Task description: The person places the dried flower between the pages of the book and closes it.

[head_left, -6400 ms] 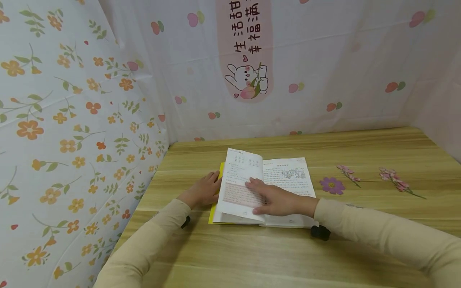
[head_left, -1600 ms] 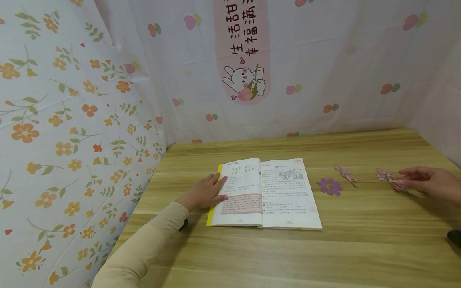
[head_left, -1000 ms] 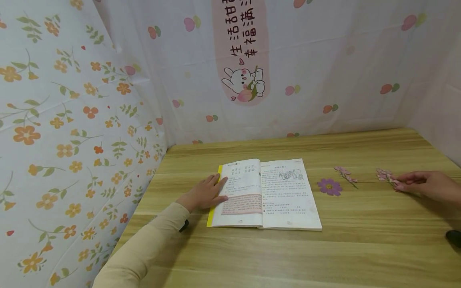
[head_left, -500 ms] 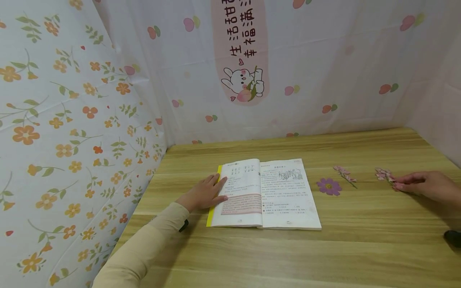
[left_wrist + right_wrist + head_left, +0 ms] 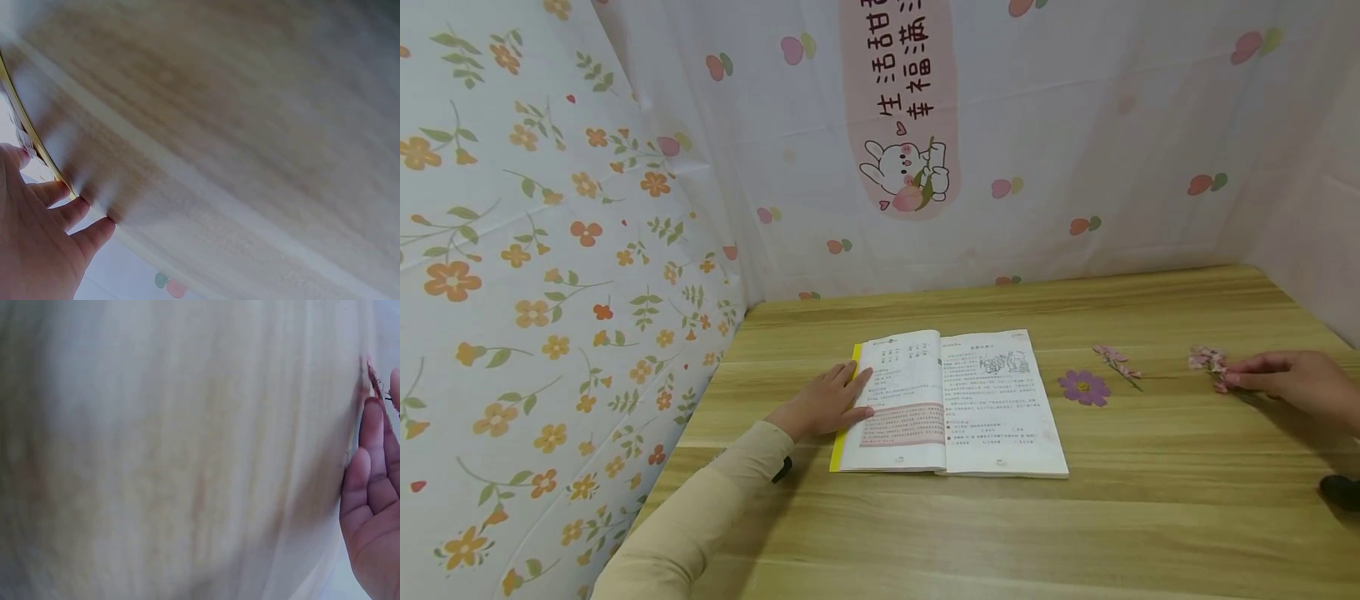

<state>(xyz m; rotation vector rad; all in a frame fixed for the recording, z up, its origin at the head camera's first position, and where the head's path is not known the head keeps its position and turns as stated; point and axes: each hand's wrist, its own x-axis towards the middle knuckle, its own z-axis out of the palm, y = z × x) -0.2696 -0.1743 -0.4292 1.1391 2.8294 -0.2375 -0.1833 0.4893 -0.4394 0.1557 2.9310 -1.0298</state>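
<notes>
An open book (image 5: 992, 417) with a yellow cover edge lies on the wooden table in the head view. My left hand (image 5: 823, 402) rests on its left edge, thumb on the page; the left wrist view also shows that hand (image 5: 44, 231) with its fingers spread by the yellow edge. At the right, my right hand (image 5: 1296, 383) pinches a sprig of small pink flowers (image 5: 1207, 360) near its stem. The right wrist view shows only a sliver of that sprig by the right hand (image 5: 375, 506). Most of the stem is hidden by the fingers.
Between the book and the right hand lie a purple daisy-like flower (image 5: 1084, 388) and another pink sprig (image 5: 1117, 362). A patterned cloth (image 5: 1037, 150) hangs behind the table (image 5: 925, 533), and a floral cloth (image 5: 550, 317) hangs along its left side.
The page lifted earlier now lies flat. My right hand has gone from the book to the far-right sprig, taken hold of it and raised it slightly. The left hand stays at the book's edge.
</notes>
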